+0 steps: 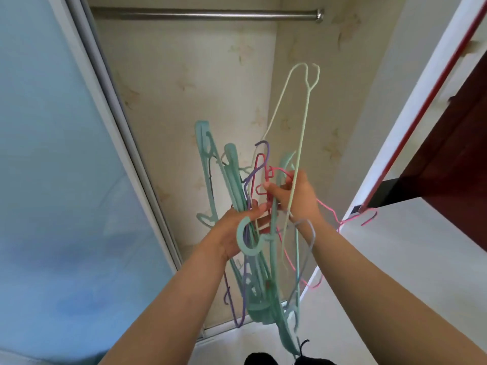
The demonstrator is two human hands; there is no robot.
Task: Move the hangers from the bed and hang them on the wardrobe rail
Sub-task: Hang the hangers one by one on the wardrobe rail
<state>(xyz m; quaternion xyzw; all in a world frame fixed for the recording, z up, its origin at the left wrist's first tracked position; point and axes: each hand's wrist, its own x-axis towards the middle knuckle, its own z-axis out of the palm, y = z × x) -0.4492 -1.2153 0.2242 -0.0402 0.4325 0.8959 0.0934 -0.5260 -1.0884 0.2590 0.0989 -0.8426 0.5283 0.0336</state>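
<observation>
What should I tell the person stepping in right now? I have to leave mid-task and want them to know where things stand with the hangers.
Left hand: closed around the main bundle of hangers, mostly teal plastic ones with purple wire ones mixed in.
Right hand: fingers pinching a pink wire hanger in the tangle; a pale green wire hanger sticks up past this hand.
Wardrobe rail: above the hands, bare in the part that shows.
Done: the hangers are held up in front of the open wardrobe.
Left: untangle them and hook each on the rail. None shows hung yet.
</observation>
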